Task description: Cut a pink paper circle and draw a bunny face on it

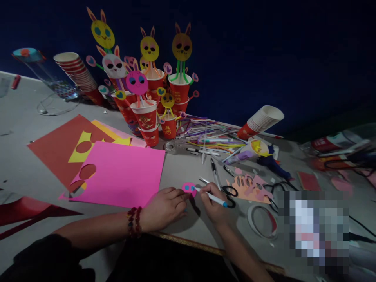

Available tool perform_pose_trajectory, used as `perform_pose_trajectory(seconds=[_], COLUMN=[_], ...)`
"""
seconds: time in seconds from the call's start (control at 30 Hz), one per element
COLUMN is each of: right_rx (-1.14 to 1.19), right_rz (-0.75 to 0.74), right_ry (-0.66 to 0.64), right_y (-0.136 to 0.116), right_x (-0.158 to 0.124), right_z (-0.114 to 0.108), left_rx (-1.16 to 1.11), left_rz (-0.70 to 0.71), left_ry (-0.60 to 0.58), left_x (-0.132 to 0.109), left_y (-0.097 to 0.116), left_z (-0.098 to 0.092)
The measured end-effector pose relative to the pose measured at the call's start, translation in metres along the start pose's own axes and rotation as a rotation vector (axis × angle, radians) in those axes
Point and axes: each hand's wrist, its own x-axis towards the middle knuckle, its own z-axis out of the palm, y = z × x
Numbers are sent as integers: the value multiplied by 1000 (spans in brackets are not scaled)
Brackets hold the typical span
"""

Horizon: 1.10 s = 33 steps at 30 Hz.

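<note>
A small pink paper circle (188,189) with two blue ovals drawn on it lies on the grey table. My left hand (166,207), wearing a dark red bead bracelet (134,222), presses its fingertips on the circle's left edge. Something small and blue shows by its curled fingers, too small to name. In my right hand (216,205) is a white marker with a blue end (216,199), its tip touching the right-hand oval. Black-handled scissors (230,191) lie partly behind this hand. Left of the circle, a large pink paper sheet (126,172) has round cutouts along its edge.
Rabbit-faced paper cup figures (143,113) stand at the back, beside a stack of cups (76,74). Coloured pipe cleaners (205,133) are heaped along the wall. On the right are a roll of tape (251,223), pink paper scraps (249,188) and another cup stack (260,121).
</note>
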Motion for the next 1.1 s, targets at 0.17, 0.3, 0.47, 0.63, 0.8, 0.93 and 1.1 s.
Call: perform_pose_trajectory(seconds=[0.17,0.3,0.47,0.63,0.8,0.93,1.1], right_rx=[50,41,127,262,427,482,498], right_rz=[15,16,27,90,149,148,142], right_ry=[43,30,15,121,148,-8,-84], right_y=[1,-1,2,9,1,-17,-36], right_x=[-1,0,-1,-7,-7,-10,-23], right_z=[0,0,0,2,-3,-17,-20], left_rx=[-5,-3,9,9,-66,-202,-353], left_rz=[2,1,4,17,-7,-64,-96], left_ry=[-7,1,10,24,81,157,142], left_x=[0,0,0,-1,-2,-2,1], left_y=[0,0,-1,-1,-6,-9,-6], left_z=[0,1,2,3,3,1,-5])
